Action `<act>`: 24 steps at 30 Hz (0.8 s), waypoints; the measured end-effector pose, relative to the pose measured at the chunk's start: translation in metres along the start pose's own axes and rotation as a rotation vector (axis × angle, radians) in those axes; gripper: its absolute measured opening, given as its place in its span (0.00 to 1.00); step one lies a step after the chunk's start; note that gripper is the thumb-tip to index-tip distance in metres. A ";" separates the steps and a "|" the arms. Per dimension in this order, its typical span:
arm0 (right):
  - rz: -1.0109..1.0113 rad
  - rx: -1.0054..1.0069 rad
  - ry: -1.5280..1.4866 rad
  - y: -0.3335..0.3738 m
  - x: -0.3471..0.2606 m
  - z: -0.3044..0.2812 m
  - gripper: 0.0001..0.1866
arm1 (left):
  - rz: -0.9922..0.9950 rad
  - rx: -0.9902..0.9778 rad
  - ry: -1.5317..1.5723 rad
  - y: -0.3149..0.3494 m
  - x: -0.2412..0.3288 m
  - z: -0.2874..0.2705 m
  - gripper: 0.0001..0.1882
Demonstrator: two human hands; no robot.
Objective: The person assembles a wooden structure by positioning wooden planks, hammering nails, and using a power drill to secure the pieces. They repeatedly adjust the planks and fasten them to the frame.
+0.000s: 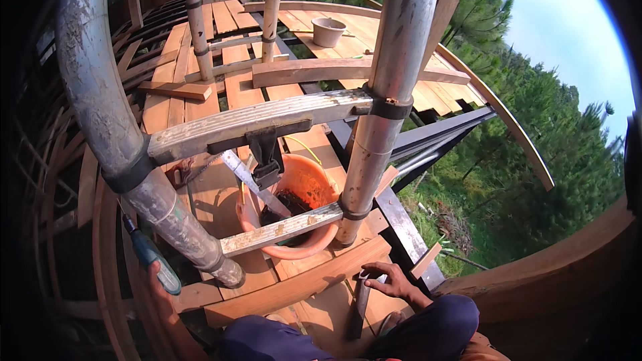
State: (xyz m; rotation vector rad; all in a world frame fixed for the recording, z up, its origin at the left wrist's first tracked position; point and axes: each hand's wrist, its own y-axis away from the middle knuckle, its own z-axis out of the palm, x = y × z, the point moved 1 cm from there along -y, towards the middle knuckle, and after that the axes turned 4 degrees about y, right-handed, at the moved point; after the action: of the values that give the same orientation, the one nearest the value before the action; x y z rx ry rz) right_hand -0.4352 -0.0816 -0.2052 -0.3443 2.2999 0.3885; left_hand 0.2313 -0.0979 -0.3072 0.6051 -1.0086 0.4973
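A: State of the left hand (160, 279)?
B: Fingers bent against a teal power tool (148, 251), which it holds; most of the wrap is hidden behind the tool. The slim tip points forward and outward from that hand.
A: Right hand (400, 285)?
B: Fingers partly bent, thumb near forefinger, at the upper end of a grey metal bar (360, 304). Cannot tell whether it grips or merely touches.
A: Between the hands?
B: A thick wooden beam (301, 282), lying crosswise on the planks just beyond the bar.
A: Ahead of them?
B: An orange bucket (311, 172), beyond the beam, behind the lower rung of a ladder (381, 87). Dark contents, unclear. A saw blade (242, 170) slants into it. A black strap (267, 155) hangs from the upper rung.
A: Farther out?
B: A pale bucket (328, 32), well apart from both hands, on boards ahead.
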 end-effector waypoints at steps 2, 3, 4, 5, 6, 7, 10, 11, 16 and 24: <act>-0.035 -0.050 -0.224 -0.022 -0.014 0.010 0.29 | 0.081 -0.034 -0.101 0.090 0.084 -0.003 0.37; -0.120 -0.092 -0.348 -0.035 -0.011 0.026 0.29 | 0.078 -0.111 -0.099 0.125 0.114 -0.024 0.44; -0.081 -0.137 -0.428 -0.039 -0.025 0.028 0.28 | 0.183 -0.155 -0.232 0.162 0.139 0.004 0.49; -0.088 -0.140 -0.523 -0.039 -0.026 0.034 0.28 | 0.206 -0.157 -0.337 0.188 0.154 0.021 0.51; -0.109 -0.158 -0.565 -0.040 -0.032 0.035 0.29 | 0.069 -0.332 -0.384 0.210 0.180 0.062 0.51; -0.132 -0.189 -0.587 -0.043 -0.039 0.033 0.31 | -0.001 -0.395 -0.496 0.224 0.194 0.073 0.52; -0.168 -0.153 -0.578 -0.041 -0.032 0.032 0.33 | -0.002 -0.748 -0.757 0.227 0.196 0.121 0.57; -0.178 -0.209 -0.655 -0.040 -0.043 0.043 0.34 | -0.023 -0.878 -1.051 0.245 0.231 0.135 0.57; -0.200 -0.197 -0.607 -0.015 -0.041 0.018 0.34 | 0.057 -1.378 -1.117 0.225 0.204 0.196 0.50; 0.037 -0.226 -0.745 0.051 -0.017 -0.014 0.50 | -0.706 -1.230 -0.634 0.299 0.040 0.350 0.40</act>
State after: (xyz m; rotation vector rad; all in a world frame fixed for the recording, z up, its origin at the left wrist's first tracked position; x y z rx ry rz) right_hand -0.4516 -0.0385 -0.1749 -0.2157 1.5385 0.6686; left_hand -0.1608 -0.1098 -0.0620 -0.0630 -1.3622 -0.9749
